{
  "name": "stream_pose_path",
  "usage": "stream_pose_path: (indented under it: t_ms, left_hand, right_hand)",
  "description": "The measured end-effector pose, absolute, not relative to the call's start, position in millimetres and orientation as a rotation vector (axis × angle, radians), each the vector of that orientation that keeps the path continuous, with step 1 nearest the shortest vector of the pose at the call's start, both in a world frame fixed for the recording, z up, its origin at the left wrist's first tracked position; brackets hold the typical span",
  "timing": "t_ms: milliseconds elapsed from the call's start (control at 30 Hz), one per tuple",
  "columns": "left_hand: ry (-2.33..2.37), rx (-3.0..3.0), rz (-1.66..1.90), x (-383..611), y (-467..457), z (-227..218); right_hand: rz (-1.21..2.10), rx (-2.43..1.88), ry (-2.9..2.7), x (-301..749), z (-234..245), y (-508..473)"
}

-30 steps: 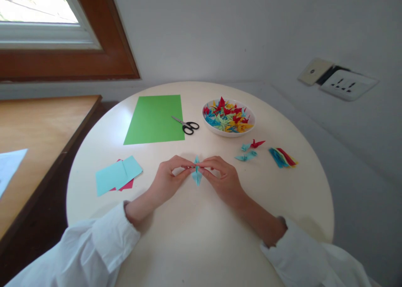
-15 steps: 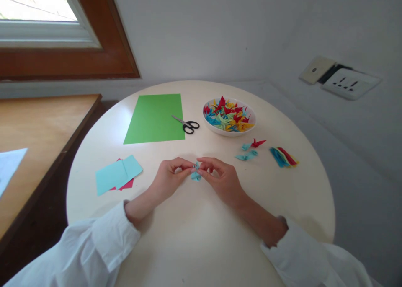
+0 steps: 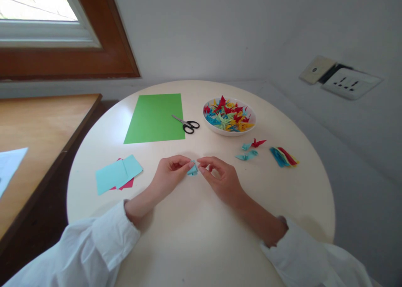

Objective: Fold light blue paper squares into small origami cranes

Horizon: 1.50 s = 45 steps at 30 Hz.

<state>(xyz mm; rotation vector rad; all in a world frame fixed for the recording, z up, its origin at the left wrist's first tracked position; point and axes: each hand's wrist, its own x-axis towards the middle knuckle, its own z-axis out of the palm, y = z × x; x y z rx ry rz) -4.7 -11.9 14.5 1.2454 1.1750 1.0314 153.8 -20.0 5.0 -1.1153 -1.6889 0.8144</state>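
A small light-blue paper crane (image 3: 192, 169), only partly folded out and half hidden by fingertips, is held above the middle of the round white table. My left hand (image 3: 170, 172) pinches it from the left between thumb and forefinger. Close by its right side is my right hand (image 3: 221, 178), thumb and forefinger curved and slightly apart; whether a fingertip touches the paper I cannot tell. Two light-blue folded pieces (image 3: 247, 155) and a red paper crane (image 3: 258, 143) lie beyond my right hand.
A white bowl (image 3: 229, 133) of colourful paper cranes stands at the back. Black-handled scissors (image 3: 188, 127) overlap a green sheet (image 3: 153, 119). Light-blue squares (image 3: 114, 176) cover red paper (image 3: 128, 184) at left; folded coloured strips (image 3: 284, 157) lie at right. A wall socket (image 3: 350, 84) is beyond.
The crane has turned and shifted slightly up and left with my left hand. My right fingertips, earlier pinching it, have parted and drawn a little away.
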Motion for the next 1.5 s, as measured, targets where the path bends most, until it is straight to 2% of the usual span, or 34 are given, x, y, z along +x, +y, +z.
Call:
stream_pose_path:
  t_ms: [367, 1100, 1500]
  left_hand:
    - [1.237, 1.176, 1.077, -3.3, -11.6, 13.1]
    - [1.111, 1.113, 1.091, -3.3, -12.6, 12.8]
    - [1.058, 1.279, 1.063, -5.1, -15.0, 15.6]
  right_hand:
    - [0.684, -0.995, -1.812, 151.2, 2.2, -19.7]
    - [0.801, -1.099, -1.721, 150.3, 3.1, -19.6]
    - [0.88, -1.181, -1.591, 152.3, 6.8, -16.1]
